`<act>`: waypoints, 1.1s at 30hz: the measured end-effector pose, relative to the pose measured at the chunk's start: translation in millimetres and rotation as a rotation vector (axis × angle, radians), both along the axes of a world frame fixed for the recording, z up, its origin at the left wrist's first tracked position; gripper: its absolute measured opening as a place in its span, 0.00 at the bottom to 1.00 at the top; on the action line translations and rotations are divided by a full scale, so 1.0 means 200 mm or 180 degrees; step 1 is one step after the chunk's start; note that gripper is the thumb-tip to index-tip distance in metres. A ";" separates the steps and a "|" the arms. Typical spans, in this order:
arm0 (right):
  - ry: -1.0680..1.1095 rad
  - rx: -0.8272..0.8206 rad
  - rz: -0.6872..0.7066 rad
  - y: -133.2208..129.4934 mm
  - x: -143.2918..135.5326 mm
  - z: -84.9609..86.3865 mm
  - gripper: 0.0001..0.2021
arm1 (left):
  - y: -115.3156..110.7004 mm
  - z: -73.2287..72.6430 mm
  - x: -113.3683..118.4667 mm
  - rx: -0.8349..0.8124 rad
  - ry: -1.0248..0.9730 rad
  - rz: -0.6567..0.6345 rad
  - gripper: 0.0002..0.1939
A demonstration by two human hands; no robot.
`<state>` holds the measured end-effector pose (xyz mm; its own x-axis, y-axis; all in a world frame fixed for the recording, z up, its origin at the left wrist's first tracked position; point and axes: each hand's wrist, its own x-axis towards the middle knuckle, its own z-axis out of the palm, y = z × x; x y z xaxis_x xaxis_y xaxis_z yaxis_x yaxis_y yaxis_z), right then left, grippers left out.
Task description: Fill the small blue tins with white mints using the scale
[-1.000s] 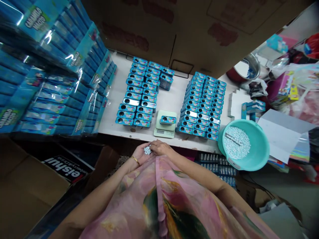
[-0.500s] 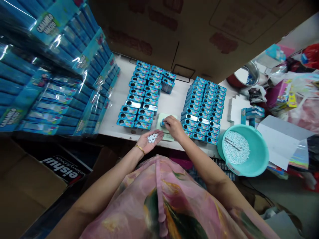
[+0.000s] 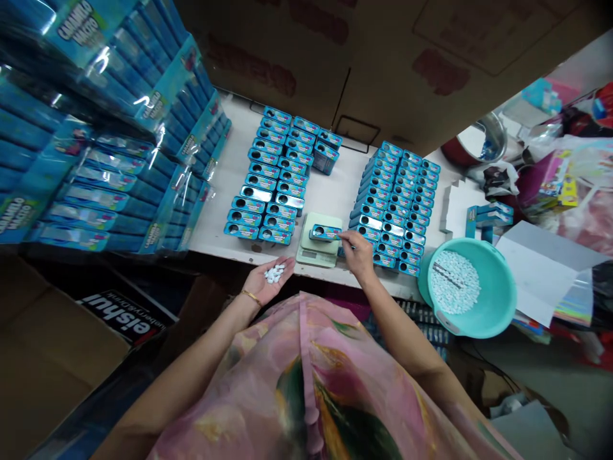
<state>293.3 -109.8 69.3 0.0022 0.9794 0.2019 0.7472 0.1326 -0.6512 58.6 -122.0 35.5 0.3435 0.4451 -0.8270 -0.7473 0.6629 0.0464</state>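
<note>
Near "eishui" carton [image 3: 129, 312], left fingers [image 3: 288, 265] outstretched, pellets [image 3: 274, 274] in palm, right fingers [image 3: 348, 239] pinched by tin [image 3: 325, 232], hold unclear

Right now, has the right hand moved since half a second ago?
Yes: against the scale, the right hand has moved right, from reaching over it to about its right edge.

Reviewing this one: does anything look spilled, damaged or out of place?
One oddity: a dark strip shows among the white pieces in the tub, unlike everything around it; I can't tell what it is. The table's front edge also looks scuffed.
</note>
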 end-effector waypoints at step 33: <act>-0.1633 -0.0448 0.0578 0.08 -0.06 0.02 0.18 | -0.06 0.00 -0.11 -0.0187 0.0231 0.0266 0.14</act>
